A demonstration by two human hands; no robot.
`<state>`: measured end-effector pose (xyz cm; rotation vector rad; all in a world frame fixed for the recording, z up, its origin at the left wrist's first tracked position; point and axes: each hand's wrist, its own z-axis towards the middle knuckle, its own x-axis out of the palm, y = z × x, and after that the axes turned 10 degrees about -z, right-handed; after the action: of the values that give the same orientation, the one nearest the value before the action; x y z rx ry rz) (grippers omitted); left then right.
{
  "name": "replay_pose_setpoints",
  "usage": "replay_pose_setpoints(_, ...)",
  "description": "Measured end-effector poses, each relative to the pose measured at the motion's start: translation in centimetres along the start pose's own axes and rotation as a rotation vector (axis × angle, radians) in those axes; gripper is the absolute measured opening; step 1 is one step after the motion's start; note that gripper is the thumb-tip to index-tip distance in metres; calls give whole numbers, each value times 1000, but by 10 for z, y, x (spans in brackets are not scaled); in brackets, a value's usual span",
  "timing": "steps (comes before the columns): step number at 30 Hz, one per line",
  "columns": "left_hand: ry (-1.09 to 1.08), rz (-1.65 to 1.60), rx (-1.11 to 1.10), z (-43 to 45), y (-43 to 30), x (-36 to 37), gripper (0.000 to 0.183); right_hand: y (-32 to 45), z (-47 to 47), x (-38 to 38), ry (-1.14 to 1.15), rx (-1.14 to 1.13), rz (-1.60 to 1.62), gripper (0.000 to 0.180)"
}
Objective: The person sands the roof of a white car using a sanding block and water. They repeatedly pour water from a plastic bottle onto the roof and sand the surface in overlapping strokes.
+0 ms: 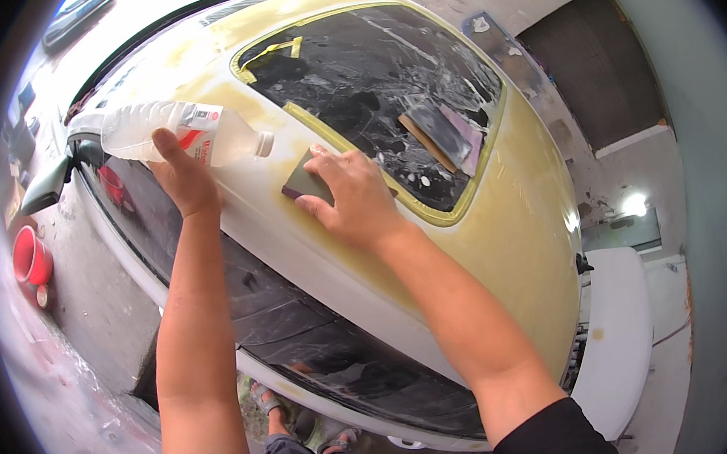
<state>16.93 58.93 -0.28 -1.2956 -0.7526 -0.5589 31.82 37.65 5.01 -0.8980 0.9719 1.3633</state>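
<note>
My left hand (188, 180) grips a clear plastic bottle (234, 140) with a red and white label. The bottle lies nearly level above the roof edge, its neck pointing right; whether it is capped I cannot tell. A sanding block (310, 179), grey-green with a purple lower edge, is held under my right hand (357, 192) against the car roof (505, 235). Its far part is hidden by my fingers. The roof is white with yellowish patches. Beside the block is a dark glass roof panel (353, 93), smeared with whitish residue and bordered by yellow masking tape (324, 127).
A grey sanding pad (436, 135) and a purplish sheet (466, 135) lie on the glass. The side mirror (46, 188) juts out at left, near a red bucket (33, 256) on the floor. At right stands a white curved panel (618, 335). Side windows (348, 356) run below my arms.
</note>
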Motion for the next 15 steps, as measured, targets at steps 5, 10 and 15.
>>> replay_pose_setpoints(5,7,61,-45,-2,1,-1,80,0,-92,-62,79,50,-15,52)
replay_pose_setpoints(10,41,144,20,-3,6,-2,78,-3,-97,-73,86,91,-3,49)
replay_pose_setpoints(15,112,151,-19,0,1,-1,77,-13,-4,-14,30,116,36,54)
